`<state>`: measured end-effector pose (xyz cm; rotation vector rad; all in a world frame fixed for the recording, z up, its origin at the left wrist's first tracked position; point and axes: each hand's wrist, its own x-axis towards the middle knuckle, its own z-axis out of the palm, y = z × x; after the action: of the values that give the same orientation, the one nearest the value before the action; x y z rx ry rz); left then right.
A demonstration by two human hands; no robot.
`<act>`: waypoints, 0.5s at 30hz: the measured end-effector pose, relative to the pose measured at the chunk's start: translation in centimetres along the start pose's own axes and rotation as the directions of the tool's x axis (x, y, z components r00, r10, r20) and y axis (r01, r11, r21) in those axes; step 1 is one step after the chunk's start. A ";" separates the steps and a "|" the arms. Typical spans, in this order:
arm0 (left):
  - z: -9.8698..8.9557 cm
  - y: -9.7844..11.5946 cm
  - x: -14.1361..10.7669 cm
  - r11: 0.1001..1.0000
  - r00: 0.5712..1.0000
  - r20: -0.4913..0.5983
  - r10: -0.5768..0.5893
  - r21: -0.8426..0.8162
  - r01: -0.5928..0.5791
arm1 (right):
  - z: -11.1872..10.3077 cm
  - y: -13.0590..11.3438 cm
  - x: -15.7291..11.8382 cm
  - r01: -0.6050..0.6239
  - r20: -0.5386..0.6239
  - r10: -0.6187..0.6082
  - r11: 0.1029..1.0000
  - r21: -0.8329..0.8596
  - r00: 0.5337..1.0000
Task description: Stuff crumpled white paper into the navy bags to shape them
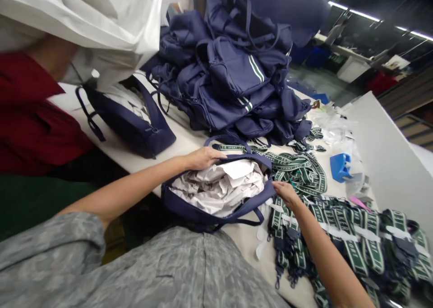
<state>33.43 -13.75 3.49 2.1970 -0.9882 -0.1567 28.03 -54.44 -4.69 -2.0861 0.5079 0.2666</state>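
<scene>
An unzipped navy bag (203, 218) lies at the table's near edge, against the front of my grey shirt. Crumpled white paper (219, 188) fills its opening. My left hand (204, 158) grips the bag's far rim near the upper left, fingers closed on the fabric. At the bag's right end, my right hand (286, 193) pinches the edge of the opening. One handle loops over the near side, and another lies beyond the far rim.
Navy bags (233, 73) are piled high behind. Green-white straps (348, 236) cover the right side, near a blue tape dispenser (340, 167). Another paper-filled bag (131, 123) sits left, beside a person in red (30, 118) with white material (111, 24).
</scene>
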 end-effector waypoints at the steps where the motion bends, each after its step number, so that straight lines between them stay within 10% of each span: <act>1: 0.1 0.0 0.0 1.000 1.000 -0.009 0.002 0.014 -0.002 | 0.1 -0.3 0.1 0.013 -0.011 -0.013 1.000 -0.013 1.000; 15: -0.9 -0.7 -4.0 0.996 0.996 0.053 -0.070 0.066 0.067 | -1.8 -6.2 -3.5 0.149 0.064 -0.147 0.988 -0.036 0.987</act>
<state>31.44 -10.13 3.05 2.2976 -0.9608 -0.2218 27.71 -52.13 2.23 -2.1362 0.3111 0.2550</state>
